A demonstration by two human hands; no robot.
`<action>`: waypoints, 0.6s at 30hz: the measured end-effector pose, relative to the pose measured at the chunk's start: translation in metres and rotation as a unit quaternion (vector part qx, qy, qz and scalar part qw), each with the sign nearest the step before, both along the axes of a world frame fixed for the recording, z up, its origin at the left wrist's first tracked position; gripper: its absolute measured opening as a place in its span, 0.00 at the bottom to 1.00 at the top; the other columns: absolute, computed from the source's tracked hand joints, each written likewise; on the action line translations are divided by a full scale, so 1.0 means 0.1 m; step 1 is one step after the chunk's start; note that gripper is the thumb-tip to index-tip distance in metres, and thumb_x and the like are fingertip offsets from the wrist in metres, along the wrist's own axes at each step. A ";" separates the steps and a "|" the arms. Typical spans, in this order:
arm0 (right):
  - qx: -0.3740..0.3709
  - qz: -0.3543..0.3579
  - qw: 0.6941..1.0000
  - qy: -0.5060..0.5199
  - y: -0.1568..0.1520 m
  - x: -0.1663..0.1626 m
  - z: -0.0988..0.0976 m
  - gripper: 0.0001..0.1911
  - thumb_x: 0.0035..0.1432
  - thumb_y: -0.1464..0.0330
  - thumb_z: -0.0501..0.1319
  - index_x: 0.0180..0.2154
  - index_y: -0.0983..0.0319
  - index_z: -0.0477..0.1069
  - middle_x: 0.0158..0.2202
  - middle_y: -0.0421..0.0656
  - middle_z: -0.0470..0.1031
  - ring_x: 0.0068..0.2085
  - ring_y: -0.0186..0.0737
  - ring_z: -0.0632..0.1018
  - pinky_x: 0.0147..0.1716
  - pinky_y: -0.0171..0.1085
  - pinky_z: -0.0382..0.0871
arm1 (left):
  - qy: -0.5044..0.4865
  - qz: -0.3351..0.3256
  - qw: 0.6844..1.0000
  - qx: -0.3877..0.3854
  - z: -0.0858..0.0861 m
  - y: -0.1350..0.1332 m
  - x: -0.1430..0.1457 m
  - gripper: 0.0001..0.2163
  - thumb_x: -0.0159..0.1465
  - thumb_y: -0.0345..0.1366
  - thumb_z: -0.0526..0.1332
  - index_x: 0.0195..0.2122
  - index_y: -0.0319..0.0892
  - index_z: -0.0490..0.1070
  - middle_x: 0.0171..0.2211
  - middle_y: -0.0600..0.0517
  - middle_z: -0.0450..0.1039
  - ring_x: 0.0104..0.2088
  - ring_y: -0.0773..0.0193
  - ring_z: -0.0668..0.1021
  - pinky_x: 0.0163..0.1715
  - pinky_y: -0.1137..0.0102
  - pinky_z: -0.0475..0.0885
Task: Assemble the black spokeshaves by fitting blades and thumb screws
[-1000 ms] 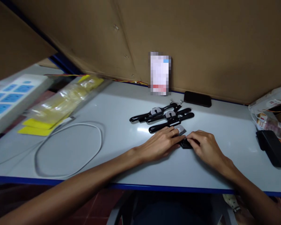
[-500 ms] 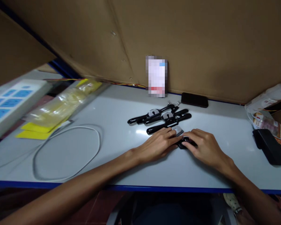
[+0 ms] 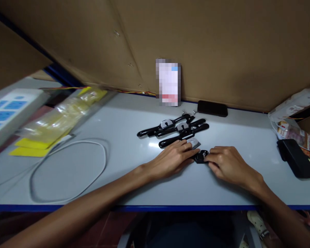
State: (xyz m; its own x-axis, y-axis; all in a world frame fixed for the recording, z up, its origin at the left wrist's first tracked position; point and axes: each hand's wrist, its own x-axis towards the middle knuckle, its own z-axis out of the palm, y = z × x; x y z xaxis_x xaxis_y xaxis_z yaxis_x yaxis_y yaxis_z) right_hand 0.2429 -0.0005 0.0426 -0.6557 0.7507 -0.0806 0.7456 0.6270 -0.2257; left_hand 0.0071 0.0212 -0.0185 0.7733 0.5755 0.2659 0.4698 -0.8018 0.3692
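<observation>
A black spokeshave (image 3: 200, 157) lies on the table between my hands, its middle with a small screw showing. My left hand (image 3: 172, 156) is closed over its left side, palm down, hiding that handle. Fingers curled, my right hand (image 3: 227, 163) grips its right end, and that handle is hidden too. Just beyond my left fingertips is a loose grey blade (image 3: 194, 142). Behind it lies another black spokeshave (image 3: 167, 141) without a visible blade. Two more spokeshaves with grey blades, one farther back (image 3: 147, 132) and one in the middle (image 3: 182, 127), lie close together.
Small silver screws (image 3: 194, 112) lie behind the spokeshaves, near a dark phone (image 3: 212, 108). A blurred-out upright card (image 3: 169, 84) leans on the cardboard wall. At left are a white cable (image 3: 105, 155), plastic bags (image 3: 64, 117) and a power strip (image 3: 15, 106); a black case (image 3: 297, 158) is at right.
My right hand has drawn back a little to the right, uncovering the spokeshave's middle and its screw. My left hand stays in place on it. The view has shifted slightly.
</observation>
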 end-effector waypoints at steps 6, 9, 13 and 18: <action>0.064 -0.041 0.996 -0.040 0.01 0.00 -0.04 0.14 0.63 0.75 0.54 0.35 0.62 0.79 0.31 0.46 0.79 0.32 0.40 0.74 0.28 0.41 0.54 | 0.006 -0.006 1.000 -0.007 0.02 0.01 0.00 0.16 0.74 0.32 0.53 0.60 0.38 0.68 0.43 0.45 0.74 0.40 0.56 0.75 0.41 0.59 0.74; 0.040 -0.019 0.998 -0.038 0.01 0.00 -0.02 0.14 0.62 0.75 0.55 0.33 0.61 0.79 0.30 0.45 0.79 0.31 0.40 0.75 0.28 0.41 0.54 | 0.004 -0.005 1.000 -0.011 0.02 0.01 0.00 0.16 0.74 0.33 0.54 0.60 0.37 0.69 0.43 0.45 0.74 0.41 0.55 0.75 0.41 0.59 0.74; 0.010 0.001 1.000 -0.018 0.01 -0.01 -0.02 0.15 0.62 0.74 0.55 0.40 0.58 0.80 0.32 0.42 0.81 0.32 0.39 0.75 0.29 0.40 0.54 | 0.003 -0.003 1.000 -0.019 0.02 0.00 0.00 0.15 0.74 0.33 0.54 0.60 0.39 0.69 0.43 0.45 0.74 0.42 0.55 0.75 0.41 0.59 0.74; 0.053 -0.036 0.995 -0.072 0.01 -0.02 -0.03 0.13 0.62 0.75 0.55 0.35 0.62 0.79 0.31 0.46 0.80 0.31 0.40 0.74 0.27 0.41 0.49 | 0.007 -0.002 1.000 -0.018 0.02 0.00 -0.01 0.15 0.74 0.32 0.54 0.60 0.39 0.70 0.42 0.46 0.74 0.41 0.55 0.75 0.41 0.59 0.74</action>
